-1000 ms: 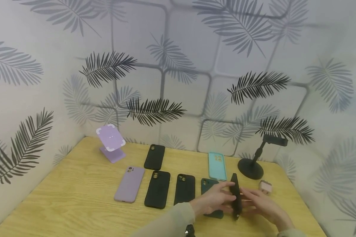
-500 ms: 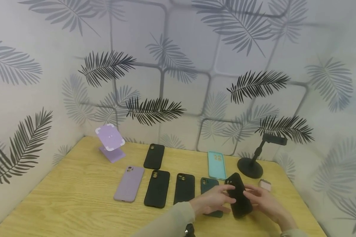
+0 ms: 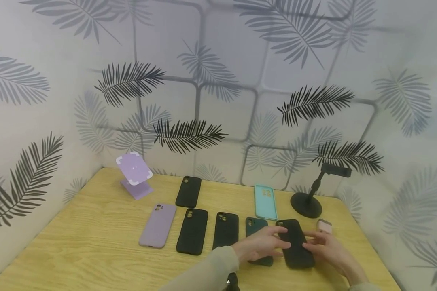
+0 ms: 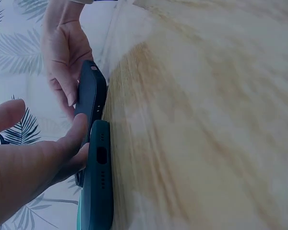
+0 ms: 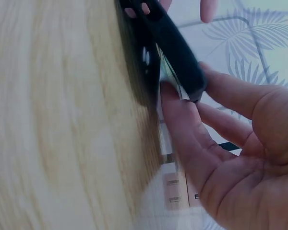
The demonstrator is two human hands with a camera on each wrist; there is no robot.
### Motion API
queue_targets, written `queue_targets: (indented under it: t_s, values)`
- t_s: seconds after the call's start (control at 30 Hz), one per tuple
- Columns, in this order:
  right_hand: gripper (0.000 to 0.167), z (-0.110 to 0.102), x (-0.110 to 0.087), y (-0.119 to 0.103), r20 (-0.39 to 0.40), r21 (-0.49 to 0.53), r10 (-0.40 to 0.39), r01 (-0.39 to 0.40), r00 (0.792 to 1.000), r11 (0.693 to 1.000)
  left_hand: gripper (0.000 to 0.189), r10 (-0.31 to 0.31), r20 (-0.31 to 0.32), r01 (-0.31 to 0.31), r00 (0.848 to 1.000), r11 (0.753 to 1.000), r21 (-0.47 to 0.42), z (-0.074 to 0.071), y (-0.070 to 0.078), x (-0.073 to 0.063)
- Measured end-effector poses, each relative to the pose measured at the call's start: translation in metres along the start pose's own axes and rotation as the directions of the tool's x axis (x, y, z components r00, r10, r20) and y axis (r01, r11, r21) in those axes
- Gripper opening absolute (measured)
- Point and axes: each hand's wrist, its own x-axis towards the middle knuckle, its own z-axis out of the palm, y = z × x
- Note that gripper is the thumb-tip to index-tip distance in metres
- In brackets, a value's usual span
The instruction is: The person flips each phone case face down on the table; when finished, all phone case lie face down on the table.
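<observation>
In the head view my right hand (image 3: pixel 329 252) pinches the right edge of a black phone case (image 3: pixel 296 246), thumb on top and fingers beneath. The right wrist view shows that edge tilted up off the table, above a dark glossy surface I cannot identify. My left hand (image 3: pixel 262 244) has its fingers extended at the case's left edge, over a dark green phone case (image 3: pixel 256 226) lying on the table. From the left wrist view, the green case's end (image 4: pixel 101 167) stands close beside the left fingers (image 4: pixel 69 143).
Black phone cases (image 3: pixel 192 232) and a lilac phone case (image 3: pixel 158 226) lie to the left on the wooden table (image 3: pixel 94 242). A turquoise case (image 3: pixel 266 202), a black stand (image 3: pixel 306 205) and a pink charger plug (image 3: pixel 325 226) are behind. A lilac stand (image 3: pixel 135 171) is back left.
The black phone case has turned from edge-on to nearly flat, its back now facing up. My right hand has turned with it; the left hand has hardly moved.
</observation>
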Motion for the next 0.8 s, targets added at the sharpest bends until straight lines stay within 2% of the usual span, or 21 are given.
queue_targets:
  t_s: [0.2, 0.5, 0.8]
  values:
    - [0.06, -0.0003, -0.0016, 0.0018, 0.006, -0.031, -0.014, 0.014, 1.0, 0.999, 0.056, -0.005, 0.017, 0.005, 1.0, 1.0, -0.001, 0.0006, 0.0024, -0.0023]
    - [0.053, -0.0029, 0.0005, 0.0015, 0.033, -0.029, -0.045, 0.046, 0.998, 0.999, 0.058, 0.014, 0.003, -0.014, 1.0, 1.0, -0.006, -0.0008, 0.0035, -0.0023]
    - [0.049, 0.0004, -0.0002, 0.0021, -0.012, -0.064, -0.026, 0.025, 1.0, 0.998, 0.051, 0.016, 0.006, -0.016, 1.0, 0.999, 0.028, -0.0055, 0.0024, -0.0027]
